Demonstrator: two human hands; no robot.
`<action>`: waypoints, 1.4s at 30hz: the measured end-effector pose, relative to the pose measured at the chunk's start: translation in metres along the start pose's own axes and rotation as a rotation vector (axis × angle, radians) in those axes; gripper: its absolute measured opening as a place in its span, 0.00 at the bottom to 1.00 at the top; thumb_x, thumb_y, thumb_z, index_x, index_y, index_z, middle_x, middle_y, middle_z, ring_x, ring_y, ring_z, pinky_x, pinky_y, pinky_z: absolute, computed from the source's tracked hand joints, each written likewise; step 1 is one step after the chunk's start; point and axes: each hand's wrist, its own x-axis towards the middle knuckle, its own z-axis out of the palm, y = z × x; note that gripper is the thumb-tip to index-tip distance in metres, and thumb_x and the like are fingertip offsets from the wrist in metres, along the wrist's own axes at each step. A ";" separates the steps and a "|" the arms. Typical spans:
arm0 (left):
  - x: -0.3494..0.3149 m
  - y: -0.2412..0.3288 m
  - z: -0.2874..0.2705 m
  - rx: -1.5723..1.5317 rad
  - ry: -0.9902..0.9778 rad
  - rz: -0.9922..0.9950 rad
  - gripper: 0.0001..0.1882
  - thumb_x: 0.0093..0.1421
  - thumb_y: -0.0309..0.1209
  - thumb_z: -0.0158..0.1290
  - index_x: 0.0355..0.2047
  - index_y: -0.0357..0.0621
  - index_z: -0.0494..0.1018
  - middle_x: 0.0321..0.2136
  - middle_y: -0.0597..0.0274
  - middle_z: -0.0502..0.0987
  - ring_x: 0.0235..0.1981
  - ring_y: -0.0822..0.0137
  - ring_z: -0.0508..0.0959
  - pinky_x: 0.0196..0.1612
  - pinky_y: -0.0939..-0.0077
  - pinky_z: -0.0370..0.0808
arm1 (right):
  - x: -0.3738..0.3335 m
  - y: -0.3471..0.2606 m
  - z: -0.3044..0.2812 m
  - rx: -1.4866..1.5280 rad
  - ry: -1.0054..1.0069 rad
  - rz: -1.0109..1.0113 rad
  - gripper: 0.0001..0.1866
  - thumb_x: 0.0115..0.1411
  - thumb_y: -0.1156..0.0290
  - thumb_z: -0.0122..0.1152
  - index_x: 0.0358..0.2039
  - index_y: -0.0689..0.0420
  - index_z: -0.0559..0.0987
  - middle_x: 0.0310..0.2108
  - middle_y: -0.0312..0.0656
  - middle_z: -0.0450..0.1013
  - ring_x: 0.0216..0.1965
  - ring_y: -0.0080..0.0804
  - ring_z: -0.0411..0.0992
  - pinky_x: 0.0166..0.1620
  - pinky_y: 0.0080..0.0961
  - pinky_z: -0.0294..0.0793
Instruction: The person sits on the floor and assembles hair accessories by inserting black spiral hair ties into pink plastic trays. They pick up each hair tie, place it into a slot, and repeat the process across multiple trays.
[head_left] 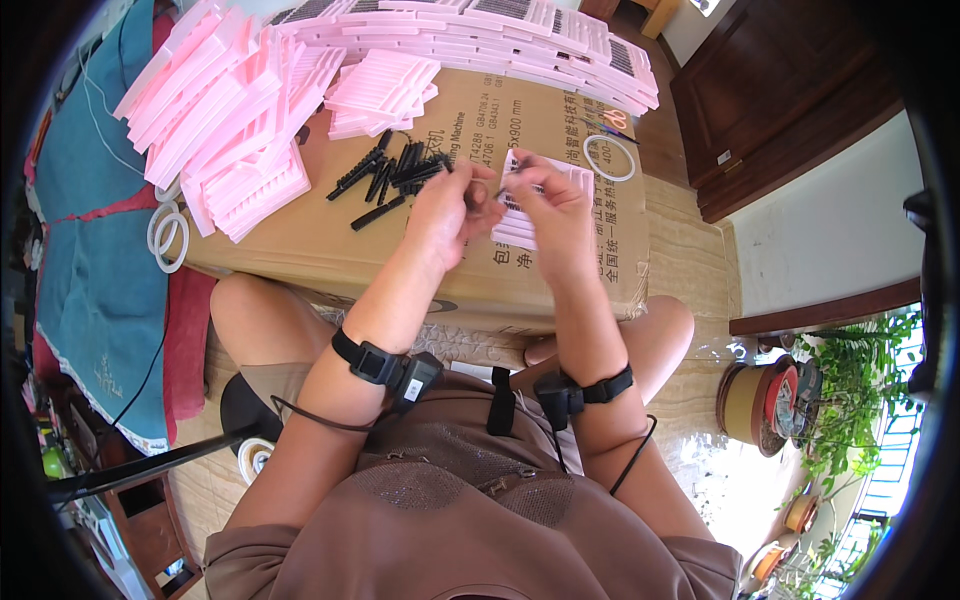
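My left hand (452,210) is over the cardboard box, fingers curled together around something dark that I cannot make out. Close by on its right, my right hand (555,212) pinches a small dark piece, too blurred to name, above a pink slotted tray (515,232). Some dark pieces show in that tray's slots, and the hand covers part of it. Beyond my left hand lies a loose pile of ribbed black strips (385,172).
The large cardboard box (350,265) serves as the work surface. A tall leaning stack of pink trays (235,120) stands at left, a smaller stack (385,90) behind the strips. Filled trays (560,50) line the far edge. White rings (608,158) lie at right.
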 end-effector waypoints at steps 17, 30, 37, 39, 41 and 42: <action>0.022 0.009 -0.029 1.436 -0.307 0.511 0.12 0.60 0.30 0.57 0.44 0.46 0.82 0.39 0.51 0.83 0.42 0.51 0.83 0.45 0.64 0.77 | -0.015 -0.020 -0.052 -1.083 -0.077 -0.030 0.07 0.56 0.71 0.71 0.35 0.56 0.88 0.31 0.41 0.83 0.33 0.29 0.79 0.42 0.29 0.74; 0.021 0.011 -0.029 1.473 -0.316 0.492 0.13 0.59 0.33 0.58 0.43 0.46 0.83 0.38 0.51 0.83 0.42 0.50 0.82 0.44 0.61 0.77 | -0.015 -0.013 -0.049 -1.208 -0.124 -0.127 0.06 0.57 0.65 0.68 0.31 0.52 0.86 0.41 0.39 0.80 0.48 0.41 0.72 0.55 0.45 0.60; 0.023 0.011 -0.030 1.445 -0.333 0.472 0.12 0.59 0.31 0.58 0.42 0.43 0.82 0.37 0.49 0.83 0.40 0.50 0.83 0.43 0.62 0.77 | -0.020 0.004 -0.044 -1.328 -0.084 -0.263 0.06 0.58 0.65 0.66 0.33 0.50 0.85 0.63 0.48 0.66 0.64 0.54 0.60 0.60 0.55 0.57; 0.024 0.011 -0.030 1.435 -0.337 0.467 0.12 0.59 0.31 0.58 0.42 0.42 0.82 0.36 0.48 0.83 0.39 0.50 0.83 0.42 0.62 0.77 | -0.020 0.006 -0.044 -1.328 -0.091 -0.249 0.05 0.58 0.65 0.65 0.33 0.50 0.84 0.64 0.49 0.65 0.66 0.56 0.58 0.61 0.57 0.56; 0.024 0.011 -0.030 1.428 -0.338 0.462 0.12 0.59 0.31 0.57 0.42 0.42 0.82 0.36 0.48 0.83 0.38 0.50 0.83 0.42 0.63 0.77 | -0.020 0.007 -0.043 -1.330 -0.082 -0.249 0.05 0.59 0.65 0.65 0.33 0.50 0.84 0.64 0.50 0.66 0.66 0.57 0.58 0.61 0.58 0.56; 0.024 0.011 -0.029 1.425 -0.339 0.460 0.12 0.59 0.30 0.57 0.42 0.42 0.82 0.36 0.48 0.83 0.38 0.50 0.83 0.42 0.63 0.77 | -0.020 0.008 -0.042 -1.328 -0.081 -0.239 0.05 0.59 0.65 0.65 0.33 0.50 0.84 0.64 0.50 0.65 0.66 0.57 0.58 0.62 0.58 0.56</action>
